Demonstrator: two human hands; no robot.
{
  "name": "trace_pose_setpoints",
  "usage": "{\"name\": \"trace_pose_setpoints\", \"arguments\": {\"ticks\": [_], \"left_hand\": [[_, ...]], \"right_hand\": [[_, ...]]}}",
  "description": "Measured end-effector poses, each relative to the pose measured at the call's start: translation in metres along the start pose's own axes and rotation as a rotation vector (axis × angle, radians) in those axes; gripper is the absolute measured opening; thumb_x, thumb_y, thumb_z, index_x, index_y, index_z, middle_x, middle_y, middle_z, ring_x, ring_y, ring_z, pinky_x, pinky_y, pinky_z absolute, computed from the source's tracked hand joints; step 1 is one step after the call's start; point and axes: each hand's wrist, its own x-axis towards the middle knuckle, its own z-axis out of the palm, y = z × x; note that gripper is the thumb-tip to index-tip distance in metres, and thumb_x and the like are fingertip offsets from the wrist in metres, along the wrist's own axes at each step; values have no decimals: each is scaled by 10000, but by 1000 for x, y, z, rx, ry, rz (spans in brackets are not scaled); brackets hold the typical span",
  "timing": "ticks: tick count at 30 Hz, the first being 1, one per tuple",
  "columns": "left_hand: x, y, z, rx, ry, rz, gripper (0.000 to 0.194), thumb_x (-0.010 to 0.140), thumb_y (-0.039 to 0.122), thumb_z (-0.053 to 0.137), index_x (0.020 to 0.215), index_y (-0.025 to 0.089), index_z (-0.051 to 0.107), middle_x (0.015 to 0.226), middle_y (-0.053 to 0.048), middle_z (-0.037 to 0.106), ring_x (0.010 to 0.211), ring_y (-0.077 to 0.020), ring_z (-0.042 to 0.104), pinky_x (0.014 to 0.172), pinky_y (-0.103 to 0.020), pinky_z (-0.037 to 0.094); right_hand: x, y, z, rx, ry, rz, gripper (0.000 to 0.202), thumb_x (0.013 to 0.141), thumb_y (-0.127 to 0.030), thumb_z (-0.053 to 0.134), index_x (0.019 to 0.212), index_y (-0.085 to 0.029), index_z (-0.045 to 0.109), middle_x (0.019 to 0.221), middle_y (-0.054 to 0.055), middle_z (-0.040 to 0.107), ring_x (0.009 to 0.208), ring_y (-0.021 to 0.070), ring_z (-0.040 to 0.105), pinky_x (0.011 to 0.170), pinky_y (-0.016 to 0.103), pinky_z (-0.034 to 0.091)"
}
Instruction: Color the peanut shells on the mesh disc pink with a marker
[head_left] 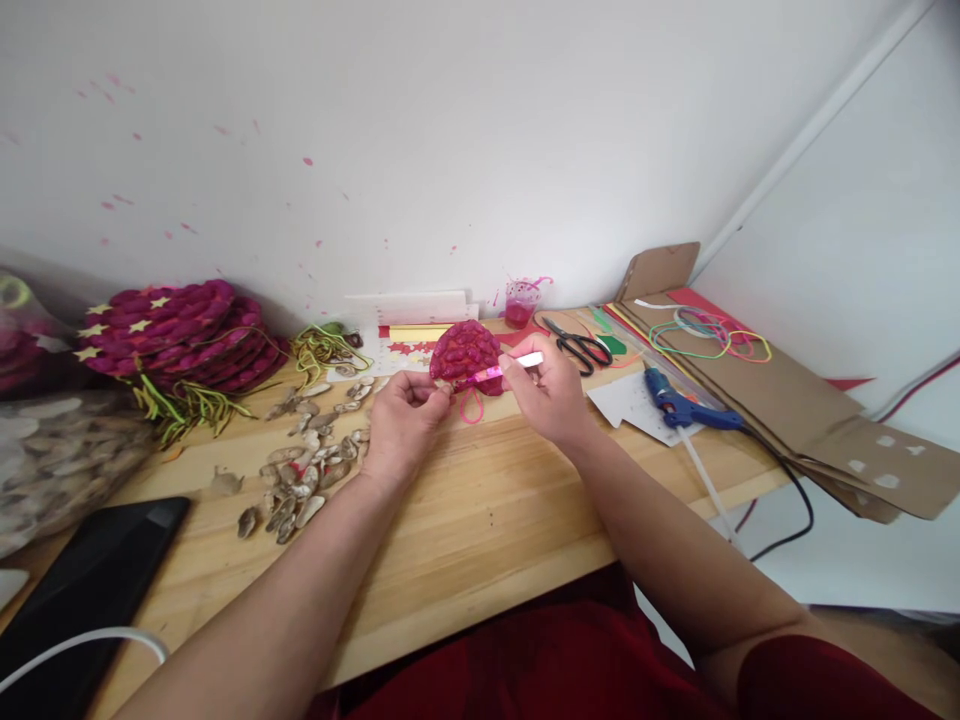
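My right hand [549, 390] grips a paintbrush [489, 374] with a white end and pink stains. Its tip points left, at the fingertips of my left hand [409, 415]. Those fingers pinch something small that looks like a shell half, mostly covered by them. Just behind both hands lies a round magenta-painted piece [466, 350] covered in shell halves. A pink loop of cord [472, 407] sticks out at its near side. Loose brown shell halves [304, 480] lie scattered left of my left hand. A plastic cup [521, 303] of pink paint stands against the wall.
Painted pieces with yellow stars [180, 335] are stacked at left, beside green cords [330, 350]. A bag of shells [67, 460] and a black phone-like slab [97, 580] lie nearer. Black scissors [577, 345], a blue glue gun [690, 408] and cardboard [795, 410] are at right.
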Motion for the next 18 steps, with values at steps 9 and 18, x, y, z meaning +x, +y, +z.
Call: {"name": "trace_pose_setpoints", "arguments": {"ticks": [9,18], "left_hand": [[-3,7,2,56,-21,90,325,660,347,860,811,209,607,729,12,632,685,-147,607,675,-265,522],[-1,8,2,104,-34,147,354,651,396,848,810,214,590,744,10,626,656,-137,581,618,-259,484]], "right_hand": [[0,-1,-1,49,-7,-17,227,941,-407,658,845,-233,547,620,-50,558,502,99,444,483,251,320],[2,4,0,145,-10,16,230,942,-434,646,865,-234,564,658,-23,638,573,127,558,542,259,412]]}}
